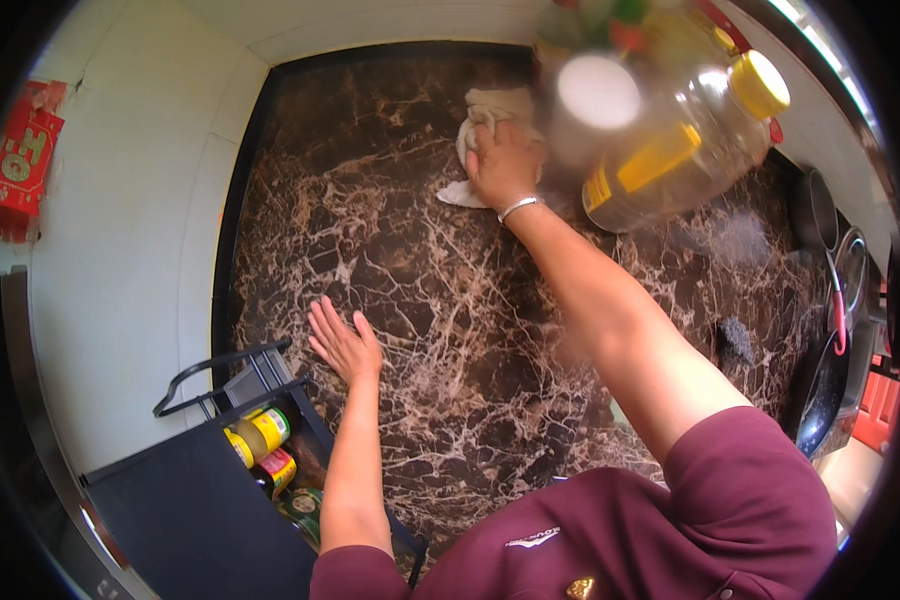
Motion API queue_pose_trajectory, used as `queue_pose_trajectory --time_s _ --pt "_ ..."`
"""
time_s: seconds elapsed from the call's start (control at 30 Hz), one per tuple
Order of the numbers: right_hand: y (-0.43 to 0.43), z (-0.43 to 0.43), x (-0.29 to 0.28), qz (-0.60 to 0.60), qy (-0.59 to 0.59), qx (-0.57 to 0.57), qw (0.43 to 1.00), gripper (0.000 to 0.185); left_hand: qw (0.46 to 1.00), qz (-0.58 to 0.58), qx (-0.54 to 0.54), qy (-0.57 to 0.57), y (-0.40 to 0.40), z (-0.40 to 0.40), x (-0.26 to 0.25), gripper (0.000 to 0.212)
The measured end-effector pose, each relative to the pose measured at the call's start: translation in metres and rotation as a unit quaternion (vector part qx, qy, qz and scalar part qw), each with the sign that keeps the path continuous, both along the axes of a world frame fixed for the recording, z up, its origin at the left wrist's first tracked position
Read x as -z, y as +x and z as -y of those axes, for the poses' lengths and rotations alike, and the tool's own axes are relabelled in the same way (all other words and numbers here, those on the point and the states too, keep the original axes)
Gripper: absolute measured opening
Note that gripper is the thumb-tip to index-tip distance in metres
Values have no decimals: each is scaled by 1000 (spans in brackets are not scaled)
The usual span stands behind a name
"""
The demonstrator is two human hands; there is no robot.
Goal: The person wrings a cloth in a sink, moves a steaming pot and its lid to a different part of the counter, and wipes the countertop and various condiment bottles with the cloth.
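A crumpled white cloth [495,105] lies on the dark, veined marble-patterned countertop [435,262], near its back edge. My right hand [506,161] presses on the cloth, its fingers partly sunk in the folds. The wrist above it wears a silver bracelet [520,208]. My left hand [346,345] is over the left part of the countertop, fingers spread and holding nothing; whether its palm touches the surface I cannot tell. Just right of my right hand stand a blurred white-lidded container [598,91] and a large clear plastic jar [675,161] with a yellow lid.
At lower left is a dark metal rack [195,502] holding several jars and bottles [270,427]. A dark scouring pad [736,341] lies on the counter's right side. Beyond it are a wok [825,397], a small pan [814,206] and a pink-handled utensil [838,307]. Walls border the left and back.
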State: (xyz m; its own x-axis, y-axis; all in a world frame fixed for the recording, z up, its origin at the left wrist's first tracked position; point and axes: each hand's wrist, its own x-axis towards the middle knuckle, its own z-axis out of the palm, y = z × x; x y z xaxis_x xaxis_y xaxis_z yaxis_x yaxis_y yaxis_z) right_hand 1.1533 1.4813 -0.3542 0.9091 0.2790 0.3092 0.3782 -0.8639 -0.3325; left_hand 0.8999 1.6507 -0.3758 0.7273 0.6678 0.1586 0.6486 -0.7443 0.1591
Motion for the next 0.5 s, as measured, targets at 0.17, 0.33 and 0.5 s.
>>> queue_pose_trajectory --time_s 0.17,0.33,0.5 --pt "-54 24 1 23 18 -75 997 28 1000 14 -10 -10 0 -1 6 50" --pt "-120 58 -9 -15 16 -138 990 23 990 85 -24 -108 -6 -17 11 47" --pt "-183 104 -18 -39 14 -211 977 24 863 308 -54 -396 -18 36 -4 40"
